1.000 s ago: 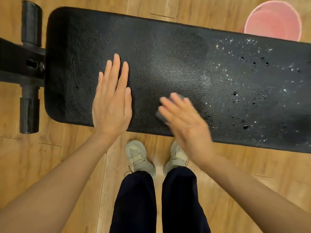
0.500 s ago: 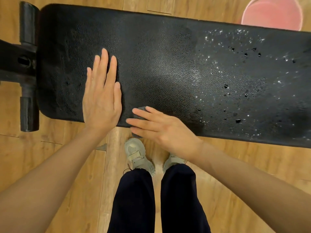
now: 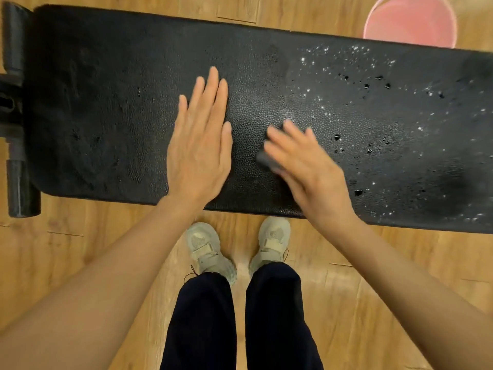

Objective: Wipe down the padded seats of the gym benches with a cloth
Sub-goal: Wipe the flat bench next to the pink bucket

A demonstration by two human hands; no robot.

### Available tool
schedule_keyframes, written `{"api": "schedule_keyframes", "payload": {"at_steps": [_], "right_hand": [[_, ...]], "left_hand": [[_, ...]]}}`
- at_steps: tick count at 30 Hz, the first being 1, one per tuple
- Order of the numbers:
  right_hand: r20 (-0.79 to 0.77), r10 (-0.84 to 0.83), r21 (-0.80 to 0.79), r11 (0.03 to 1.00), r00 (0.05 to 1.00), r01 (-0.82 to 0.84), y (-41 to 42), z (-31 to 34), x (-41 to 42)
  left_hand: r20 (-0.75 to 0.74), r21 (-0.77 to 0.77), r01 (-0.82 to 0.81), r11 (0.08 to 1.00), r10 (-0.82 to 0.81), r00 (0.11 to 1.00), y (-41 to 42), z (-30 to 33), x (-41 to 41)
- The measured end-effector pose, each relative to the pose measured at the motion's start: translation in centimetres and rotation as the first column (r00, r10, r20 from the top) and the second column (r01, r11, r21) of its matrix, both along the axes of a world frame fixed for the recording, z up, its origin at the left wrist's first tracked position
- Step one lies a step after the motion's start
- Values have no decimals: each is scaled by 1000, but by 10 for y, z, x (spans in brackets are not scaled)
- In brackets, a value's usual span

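At the far left, black roller pads [image 3: 20,188] stick out from the end of the desk [image 3: 106,102]. The left hand [image 3: 198,145] lies flat on the black seat, fingers straight, holding nothing. Just beside it, the right hand [image 3: 306,166] is blurry and presses a small dark cloth [image 3: 264,158] onto the seat with straight fingers. To wipe well, I think it should push firmly and go right, where white specks [image 3: 346,76] and wet drops wait. A pink bucket [image 3: 410,21] stands on the wooden floor [image 3: 80,263] behind. Nothing blocks the way.
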State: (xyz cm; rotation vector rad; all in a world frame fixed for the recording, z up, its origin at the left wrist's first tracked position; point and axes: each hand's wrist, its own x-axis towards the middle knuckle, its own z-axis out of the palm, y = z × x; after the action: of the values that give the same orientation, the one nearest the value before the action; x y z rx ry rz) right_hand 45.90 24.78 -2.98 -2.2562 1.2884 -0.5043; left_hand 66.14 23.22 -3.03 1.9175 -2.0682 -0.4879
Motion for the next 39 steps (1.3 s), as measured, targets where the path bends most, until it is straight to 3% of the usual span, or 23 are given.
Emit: {"api": "schedule_keyframes", "payload": {"at_steps": [2,4,7,10,14,17,22,25,29,35,39], "right_hand": [[25,-212,-22,977,977,213,-11,-3,16],[32,-287,-20,958,958,287,12,-1,20],[6,-165,42,986,986,164,67,8,-2],[-25,-64,23,998,998,65,55,4,-21],[29,-310,-51,949,950,311,-31,-6,-9],[39,-447,3,894,894,447,-31,-2,4],[61,-292,50,956,954,290,60,8,7],[85,-321,37,947,943,319,8,3,11],[132,-548,-3,833,826,553,-70,-5,33],[54,-329,20,944,943,328,34,6,23],[46,-335,-40,941,941,337,-43,-2,24]], "left_hand": [[26,-2,0,1000,0,1000,0,-1,0],[32,-4,10,1000,-10,999,0,-1,-1],[48,-5,-1,1000,1,999,0,0,-3],[59,2,-9,1000,8,998,0,0,-3],[58,-5,-16,1000,16,998,0,-1,-3],[53,-2,-15,1000,16,998,1,-1,-3],[48,-1,-12,1000,12,999,0,-2,-2],[50,3,-12,1000,12,999,0,-1,-2],[60,10,-8,1000,7,998,0,-2,-1],[-39,32,-14,999,15,999,-1,2,1],[-105,22,0,1000,2,994,-17,7,0]]}}
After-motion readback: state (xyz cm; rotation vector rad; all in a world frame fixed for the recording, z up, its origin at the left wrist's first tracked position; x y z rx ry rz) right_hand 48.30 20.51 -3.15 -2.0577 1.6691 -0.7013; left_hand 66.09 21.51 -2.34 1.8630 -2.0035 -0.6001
